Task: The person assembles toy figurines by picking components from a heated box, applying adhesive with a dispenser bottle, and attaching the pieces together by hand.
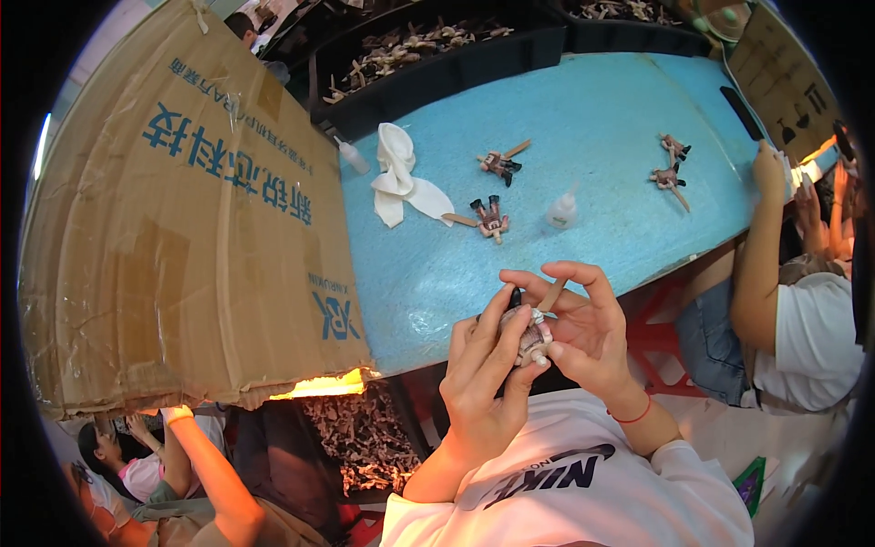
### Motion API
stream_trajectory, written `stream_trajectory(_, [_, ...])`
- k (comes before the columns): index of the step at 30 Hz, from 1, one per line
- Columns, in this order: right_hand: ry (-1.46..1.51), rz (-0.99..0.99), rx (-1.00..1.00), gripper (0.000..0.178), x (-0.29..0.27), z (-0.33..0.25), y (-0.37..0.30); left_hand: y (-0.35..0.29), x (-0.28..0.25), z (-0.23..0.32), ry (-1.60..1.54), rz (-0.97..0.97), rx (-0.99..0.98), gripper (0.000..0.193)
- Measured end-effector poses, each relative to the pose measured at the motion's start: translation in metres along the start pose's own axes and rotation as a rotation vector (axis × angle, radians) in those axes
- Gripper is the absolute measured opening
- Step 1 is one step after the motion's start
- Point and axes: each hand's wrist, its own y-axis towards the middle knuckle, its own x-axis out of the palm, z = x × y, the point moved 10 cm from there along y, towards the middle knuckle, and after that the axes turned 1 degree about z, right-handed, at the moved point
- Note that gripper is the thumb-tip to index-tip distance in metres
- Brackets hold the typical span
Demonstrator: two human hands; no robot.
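Observation:
Close to my chest, past the near table edge, I hold a small figurine (534, 339) with pale and dark parts; a flat wooden stick (551, 297) juts up from it. My left hand (485, 365) grips its body with bent fingers and thumb. The thumb of my right hand (594, 339) presses its side, with the other fingers curved around the stick. Part of the figurine is hidden by my fingers. Similar figurines on sticks lie on the blue table (620, 100): one figurine (490, 221) nearest, another figurine (499, 165) behind it, and a pair (669, 177) farther right.
A small squeeze bottle (562, 211) stands ahead of my hands; another bottle (352, 157) is by a white cloth (396, 173). A large cardboard box (191, 301) walls the left. Black bins (437, 87) of figurines line the back. A co-worker's arm (767, 210) is at right.

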Motion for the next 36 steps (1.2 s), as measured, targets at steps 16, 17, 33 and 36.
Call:
stream_trajectory(16, [0.257,-0.044,-0.068,0.08,-0.001,0.006,0.006,0.009,-0.002,0.022,0.213,-0.026,0.081,0.043])
stream_trajectory(17, [0.254,-0.045,-0.07,0.08,-0.001,0.006,0.006,0.009,-0.001,0.023,0.234,-0.037,0.083,0.043])
stream_trajectory(33, [0.212,-0.04,-0.089,0.088,-0.009,0.005,0.011,0.022,0.001,0.02,0.101,-0.095,0.037,0.046])
stream_trajectory(36, [0.202,-0.063,-0.117,0.088,-0.006,-0.001,0.009,0.017,0.001,0.018,0.065,-0.124,0.05,0.048])
